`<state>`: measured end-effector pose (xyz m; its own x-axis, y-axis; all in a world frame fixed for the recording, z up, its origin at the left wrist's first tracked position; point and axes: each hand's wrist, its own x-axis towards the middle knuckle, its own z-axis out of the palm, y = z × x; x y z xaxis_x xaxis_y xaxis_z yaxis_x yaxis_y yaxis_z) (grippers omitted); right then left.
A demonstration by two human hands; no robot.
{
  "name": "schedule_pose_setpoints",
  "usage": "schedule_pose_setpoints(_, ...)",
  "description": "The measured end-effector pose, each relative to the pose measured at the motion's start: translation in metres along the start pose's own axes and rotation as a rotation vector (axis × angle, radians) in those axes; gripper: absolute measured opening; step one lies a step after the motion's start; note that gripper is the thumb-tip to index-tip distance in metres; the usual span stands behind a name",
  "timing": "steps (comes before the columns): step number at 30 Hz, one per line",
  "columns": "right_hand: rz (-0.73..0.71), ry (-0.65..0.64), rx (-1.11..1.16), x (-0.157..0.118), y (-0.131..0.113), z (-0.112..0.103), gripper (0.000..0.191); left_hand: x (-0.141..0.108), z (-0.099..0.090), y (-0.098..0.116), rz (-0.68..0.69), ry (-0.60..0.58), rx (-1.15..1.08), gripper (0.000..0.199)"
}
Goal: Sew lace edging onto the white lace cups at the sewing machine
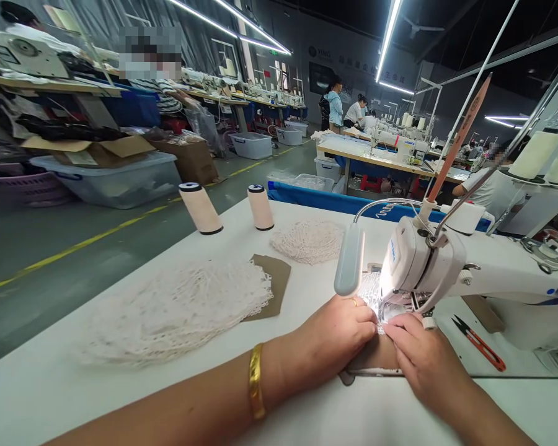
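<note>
A white sewing machine (402,260) stands at the right of the table, its lamp (348,260) lighting the needle area. Under the presser foot lies a piece of white lace (369,286). My left hand (337,331) is closed on the lace at its left edge, fingers curled close to the needle. From the right, my right hand (423,356) pinches the front edge of the same lace, its fingertips almost meeting the left ones. The exact stitching point is partly hidden by fingers and the machine head.
A stack of white lace pieces (167,310) lies left, partly over a brown card (279,288). Behind sit a smaller lace pile (307,240) and two thread cones (201,207). Orange-handled thread snips (481,344) rest right of my hand. Other people work at machines beyond.
</note>
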<state>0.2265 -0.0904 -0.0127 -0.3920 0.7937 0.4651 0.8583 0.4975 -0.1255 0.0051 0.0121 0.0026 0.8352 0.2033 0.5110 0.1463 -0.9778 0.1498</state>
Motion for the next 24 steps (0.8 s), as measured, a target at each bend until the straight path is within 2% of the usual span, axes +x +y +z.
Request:
schedule_pose_setpoints(8,0.080,-0.020,0.030,0.0025,0.0014,0.0002,0.040,0.0044,0.0017,-0.0082,-0.028,-0.027,0.027,0.029)
schedule_pose_setpoints(18,0.049,0.023,-0.017,0.0009,0.0042,0.0037,0.040,0.0054,0.0035,-0.0090,-0.029,-0.005,0.023,0.032)
schedule_pose_setpoints(24,0.054,0.033,-0.008,0.0019,0.0038,0.0026,0.042,0.0060,0.0013,-0.0079,-0.054,0.011,0.027,0.025)
